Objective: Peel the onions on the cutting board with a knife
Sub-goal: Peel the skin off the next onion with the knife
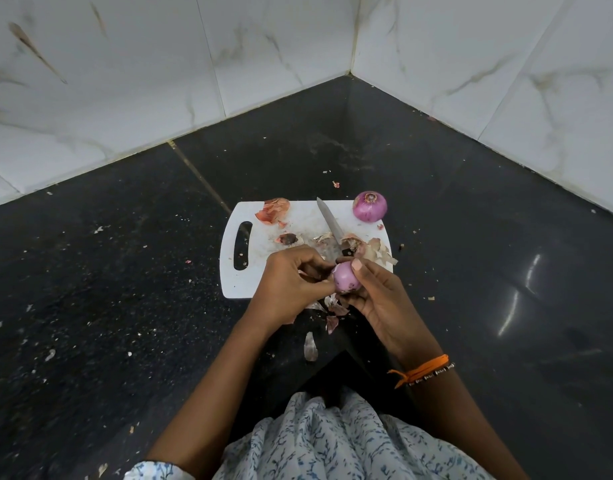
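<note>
Black speckled stone makes up the table (471,271), set into a corner of white marbled wall tiles (125,81). On it lies a white board (260,282) with a slot handle at its left end, littered with dry skins (272,211) and trimmed ends. More scraps have dropped onto the table just in front of the board.

Both hands work together over the board's near edge. The right hand (374,296) cups a small onion (346,278) from the right, thumb pressed on its top and fingers curled beneath it. The left hand (291,282) is closed at the onion's left side, fingertips pinching what looks like a strip of skin, though the strip itself is hard to make out. The onion sits between the two hands, lifted off the board, its showing face smooth and pale purple, so it seems mostly stripped.

A second onion (370,206) rests at the board's far right corner, well apart from the hands, glossy purple with its top cut flat.

The knife (329,221) lies untouched on the board, tip pointing away, its dark handle just beyond the right thumb.

As a judgement: the onion is light, firm and round, likely slick once bare, so a cupped grip round its middle suits it. The papery skin tears easily and is best taken at a cut end.
</note>
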### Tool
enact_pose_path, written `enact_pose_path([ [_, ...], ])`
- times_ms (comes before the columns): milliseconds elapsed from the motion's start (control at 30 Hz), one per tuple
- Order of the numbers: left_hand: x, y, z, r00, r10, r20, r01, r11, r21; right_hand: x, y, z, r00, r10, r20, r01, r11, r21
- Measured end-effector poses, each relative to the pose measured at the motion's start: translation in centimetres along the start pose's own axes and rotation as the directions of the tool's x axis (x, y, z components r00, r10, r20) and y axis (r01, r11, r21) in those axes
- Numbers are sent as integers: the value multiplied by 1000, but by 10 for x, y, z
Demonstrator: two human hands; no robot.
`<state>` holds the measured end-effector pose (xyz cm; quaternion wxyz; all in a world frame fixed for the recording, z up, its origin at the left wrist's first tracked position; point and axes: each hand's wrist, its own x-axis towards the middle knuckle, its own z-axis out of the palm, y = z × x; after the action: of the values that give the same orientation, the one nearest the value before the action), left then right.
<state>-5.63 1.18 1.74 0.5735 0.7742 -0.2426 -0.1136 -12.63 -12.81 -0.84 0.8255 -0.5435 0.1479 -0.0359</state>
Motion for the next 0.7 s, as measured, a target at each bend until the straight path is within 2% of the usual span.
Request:
enact_pose_path([
  [100,0,-2,1,999,51,-10,-50,997,53,0,0,-1,1000,-4,-8,4,1000,1],
  [233,1,-4,6,992,90,-92,-77,988,135,2,2,-1,1000,-2,10,1,998,64],
  [300,2,-6,5,989,43,-142,-29,995,97,3,2,0,1000,5,21,-8,990,139],
  [433,3,-11,5,969,-142,-202,132,989,-65,2,2,2,999,16,47,-28,960,277],
  [600,3,-20,0,932,-243,-268,210,967,-146,-1,-4,2,998,31,59,-51,929,367],
  [700,4,-23,-3,936,-264,-234,221,955,-196,0,-7,0,999,38,10,-39,917,397],
])
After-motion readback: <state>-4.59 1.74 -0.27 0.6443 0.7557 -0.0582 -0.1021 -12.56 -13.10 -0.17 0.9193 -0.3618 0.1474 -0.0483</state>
